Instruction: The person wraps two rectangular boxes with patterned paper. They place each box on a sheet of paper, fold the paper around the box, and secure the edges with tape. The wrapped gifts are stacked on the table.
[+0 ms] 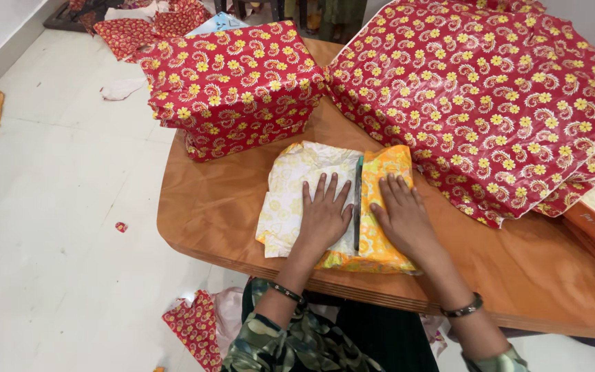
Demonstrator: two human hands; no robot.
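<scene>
Both hands lay flat on a small package in yellow wrapping paper [342,200] that sat near the front edge of the wooden table [228,207]. The left hand [325,213] pressed down on the pale, whitish side of the paper, fingers straight and slightly spread, gripping nothing. The right hand [402,217] rested on the brighter orange-yellow side, fingers straight and close together, likewise holding nothing. Between the two hands ran a dark narrow strip [358,203], perhaps the paper's seam or a thin tool; the view was too poor to tell which. Each wrist wore a dark bangle. Behind the package stood a box wrapped in red floral paper [232,86], and to its right a much larger red floral bundle [490,96] covered the far side of the table. Red paper scraps [191,327] lay on the white floor [56,227]
</scene>
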